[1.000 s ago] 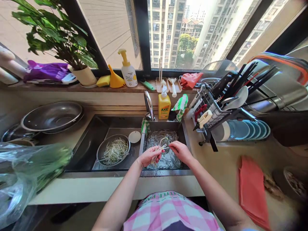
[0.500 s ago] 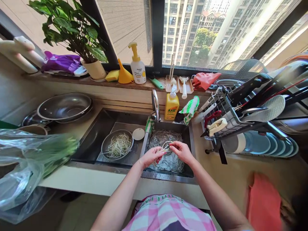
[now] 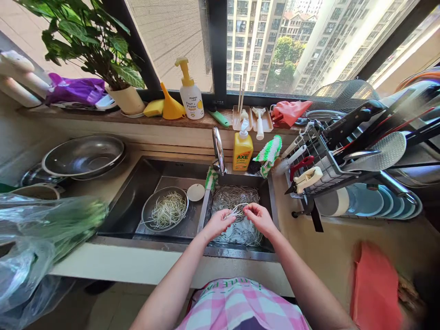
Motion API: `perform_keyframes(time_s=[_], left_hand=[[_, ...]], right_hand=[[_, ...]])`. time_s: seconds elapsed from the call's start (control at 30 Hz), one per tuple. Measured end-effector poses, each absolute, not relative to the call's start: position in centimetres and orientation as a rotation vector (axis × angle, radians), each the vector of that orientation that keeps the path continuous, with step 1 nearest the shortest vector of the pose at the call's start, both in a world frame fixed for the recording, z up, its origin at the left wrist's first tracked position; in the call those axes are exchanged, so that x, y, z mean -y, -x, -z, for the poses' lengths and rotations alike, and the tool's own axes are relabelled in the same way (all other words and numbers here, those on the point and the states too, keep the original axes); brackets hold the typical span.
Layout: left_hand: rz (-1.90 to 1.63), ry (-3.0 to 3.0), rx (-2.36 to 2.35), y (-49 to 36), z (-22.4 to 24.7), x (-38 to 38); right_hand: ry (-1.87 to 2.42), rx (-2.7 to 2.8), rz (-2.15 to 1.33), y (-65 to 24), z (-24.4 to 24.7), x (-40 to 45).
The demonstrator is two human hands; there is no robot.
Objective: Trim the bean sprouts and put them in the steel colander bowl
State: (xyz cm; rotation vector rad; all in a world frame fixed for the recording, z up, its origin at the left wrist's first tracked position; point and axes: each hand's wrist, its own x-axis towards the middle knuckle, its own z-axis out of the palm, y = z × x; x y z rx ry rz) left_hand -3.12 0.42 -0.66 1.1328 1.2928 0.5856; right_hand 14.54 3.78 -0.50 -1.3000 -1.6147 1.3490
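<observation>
Over the right sink basin, my left hand (image 3: 220, 223) is closed on a few pale bean sprouts (image 3: 235, 212). Close beside it, my right hand (image 3: 259, 217) pinches at the ends of the same sprouts, thumb and fingertips together. Below both hands the right basin (image 3: 271, 201) holds water with many thin strands floating in it. In the left basin sits a round metal bowl (image 3: 147, 205) with a heap of sprouts (image 3: 170, 210) inside. A small white dish (image 3: 196, 192) stands to the right of that bowl.
A chrome faucet (image 3: 218, 151) rises behind the divider, with a yellow AXE bottle (image 3: 242, 153) beside it. The dish rack (image 3: 330, 165) with knives and plates stands right. Bagged greens (image 3: 74, 224) lie at left near a wide pan (image 3: 84, 156). A red cloth (image 3: 374, 288) lies lower right.
The view has shifted slightly, so the surroundings sit a little further left. My hands stay over the right basin, and the sprouts between them have changed position slightly.
</observation>
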Motion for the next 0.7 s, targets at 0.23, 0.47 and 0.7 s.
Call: perform_keyframes(time_s=[0.23,0.47,0.7], left_hand=[[-0.584,-1.417,-1.363,2.7,1.5,-0.4],[-0.512,-1.377,-1.37,2.2,1.6,-0.3],[-0.545,-1.303,-1.374,2.0,1.3,-0.6]], right_hand=[[1.304,1.837,-1.257,-14.3,0.9,-3.3],[1.315,1.953,-1.0,-13.5,2.1,-2.9],[1.357,1.154,-1.475,-12.7,3.3,-2.4]])
